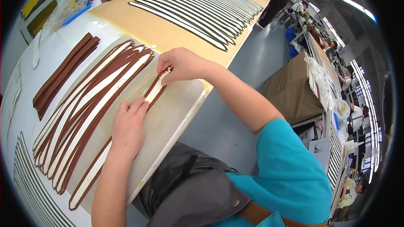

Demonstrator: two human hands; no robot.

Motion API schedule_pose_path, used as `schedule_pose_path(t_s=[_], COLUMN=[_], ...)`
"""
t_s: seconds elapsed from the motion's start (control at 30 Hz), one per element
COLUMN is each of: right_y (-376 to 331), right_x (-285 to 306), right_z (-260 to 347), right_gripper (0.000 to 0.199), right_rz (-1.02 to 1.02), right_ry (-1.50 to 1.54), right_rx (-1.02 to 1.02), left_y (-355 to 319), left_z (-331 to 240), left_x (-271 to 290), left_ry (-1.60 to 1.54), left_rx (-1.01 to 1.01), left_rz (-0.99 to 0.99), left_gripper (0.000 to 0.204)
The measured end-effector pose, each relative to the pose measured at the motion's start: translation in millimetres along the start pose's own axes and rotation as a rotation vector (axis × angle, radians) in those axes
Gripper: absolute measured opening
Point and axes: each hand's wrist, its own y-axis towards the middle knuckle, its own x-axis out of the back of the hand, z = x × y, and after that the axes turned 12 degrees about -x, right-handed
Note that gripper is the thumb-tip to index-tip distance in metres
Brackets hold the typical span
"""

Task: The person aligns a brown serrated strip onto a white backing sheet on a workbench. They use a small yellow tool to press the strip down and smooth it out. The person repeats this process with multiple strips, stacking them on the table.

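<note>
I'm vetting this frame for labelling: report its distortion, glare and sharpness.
Head view: strong fisheye bending, the table edge curves and the corners go black; ceiling lights glare at upper right; both hands, left hand and right hand, and the brown-and-white strip are sharp; distant workers look small and soft.

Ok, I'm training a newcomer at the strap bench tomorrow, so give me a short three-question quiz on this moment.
1. True or false: the left hand presses flat on the brown-and-white strip while the right hand pinches its far end.
2. Multiple choice: the row of finished brown-and-white strips lies where, relative to the strip being handled? A) to its left B) to its right C) under it
3. Fill in: the stack of plain brown strips lies on the ___ table surface.

Key: 1 true; 2 A; 3 white
</note>
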Motion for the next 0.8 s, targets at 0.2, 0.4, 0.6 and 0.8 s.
schedule_pose_path(t_s=[0.2,0.4,0.6,0.8], right_y=[-19.6,-18.0,-21.3,-19.8], right_x=[-50.8,-91.4,-99.0,-105.5], right_z=[7.8,0.5,12.7,12.8], right_gripper=[0.031,0.029,0.029,0.021], right_rz=[-0.017,-0.228,-0.275,-0.355], right_ry=[0.510,0.683,0.649,0.531], right_rx=[-0.126,-0.151,-0.181,-0.061], left_y=[-2.9,-7.3,-12.2,-12.4], left_z=[1.4,0.4,1.2,2.1], left_x=[1.7,-0.3,-5.0,-10.3], left_ry=[-0.025,-0.038,-0.049,-0.043], left_rx=[-0.005,0.047,0.087,0.073], left_rz=[-0.025,-0.007,-0.032,-0.072], left_gripper=[0.035,0.041,0.039,0.033])
